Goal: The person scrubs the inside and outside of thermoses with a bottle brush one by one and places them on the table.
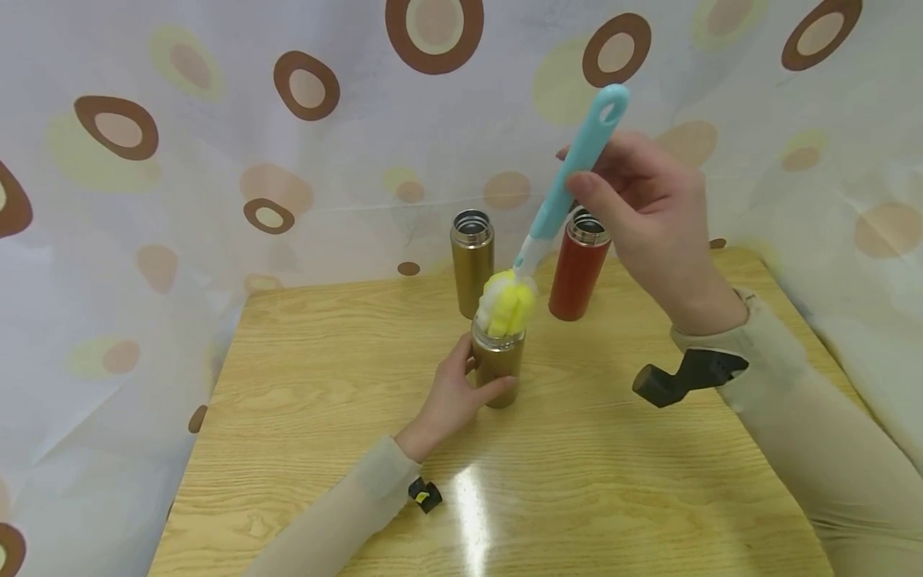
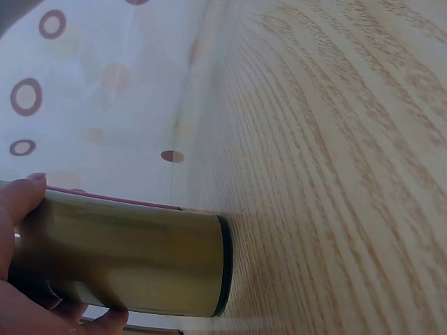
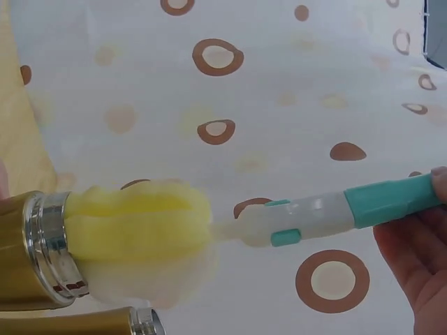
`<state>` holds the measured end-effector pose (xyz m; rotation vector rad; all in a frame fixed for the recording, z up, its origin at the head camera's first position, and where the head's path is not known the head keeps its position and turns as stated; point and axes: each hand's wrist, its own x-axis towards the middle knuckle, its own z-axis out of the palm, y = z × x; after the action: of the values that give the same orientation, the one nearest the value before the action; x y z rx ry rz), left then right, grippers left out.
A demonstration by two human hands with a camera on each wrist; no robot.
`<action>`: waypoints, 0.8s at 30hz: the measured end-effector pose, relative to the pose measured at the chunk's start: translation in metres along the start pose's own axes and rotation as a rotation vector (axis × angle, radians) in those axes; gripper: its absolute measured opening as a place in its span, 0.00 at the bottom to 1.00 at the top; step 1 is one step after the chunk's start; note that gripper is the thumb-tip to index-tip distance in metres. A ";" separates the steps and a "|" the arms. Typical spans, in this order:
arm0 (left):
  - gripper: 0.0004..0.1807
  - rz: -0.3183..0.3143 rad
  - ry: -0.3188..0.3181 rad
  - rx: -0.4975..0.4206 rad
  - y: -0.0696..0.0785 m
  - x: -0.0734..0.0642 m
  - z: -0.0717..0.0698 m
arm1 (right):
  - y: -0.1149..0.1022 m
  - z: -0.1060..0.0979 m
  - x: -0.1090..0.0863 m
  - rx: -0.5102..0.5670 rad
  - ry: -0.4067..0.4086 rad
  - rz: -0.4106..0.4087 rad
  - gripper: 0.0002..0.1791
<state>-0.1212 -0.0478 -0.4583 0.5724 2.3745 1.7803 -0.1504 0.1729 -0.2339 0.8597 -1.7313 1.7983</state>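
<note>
My left hand [image 1: 454, 393] grips a gold metal bottle [image 1: 497, 373] that stands upright on the table, its lid off. In the left wrist view the fingers and thumb wrap round the gold bottle [image 2: 140, 255]. My right hand [image 1: 659, 212] pinches the turquoise handle of a bottle brush [image 1: 570, 184] between thumb and fingers, above and to the right of the bottle. The yellow and white sponge head [image 3: 140, 223] sits partly inside the bottle's mouth, with much of it bulging above the steel rim. The lower end of the sponge is hidden inside.
Behind the held bottle stands a second gold bottle [image 1: 473, 268], open at the top. A red bottle [image 1: 577, 272], also lidless, stands to its right, partly covered by the right hand. The wooden table [image 1: 324, 377] meets a patterned sheet [image 1: 346, 144] at its back edge.
</note>
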 end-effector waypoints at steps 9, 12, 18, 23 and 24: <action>0.39 -0.016 0.018 -0.004 0.002 0.000 0.001 | -0.010 0.001 0.001 -0.044 -0.141 0.002 0.10; 0.39 -0.016 0.020 -0.011 0.002 -0.001 0.001 | -0.010 0.002 0.000 -0.049 -0.142 0.005 0.10; 0.39 -0.005 0.017 -0.021 0.001 0.000 0.001 | -0.007 0.002 -0.002 -0.047 -0.127 0.013 0.10; 0.40 0.003 0.027 -0.022 0.002 0.000 0.001 | -0.005 0.002 -0.003 -0.086 -0.159 0.001 0.12; 0.40 0.001 0.026 -0.022 0.002 0.000 0.001 | -0.005 0.002 -0.003 -0.095 -0.165 -0.002 0.12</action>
<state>-0.1204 -0.0469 -0.4568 0.5504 2.3687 1.8232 -0.1445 0.1714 -0.2326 0.9930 -1.9010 1.6687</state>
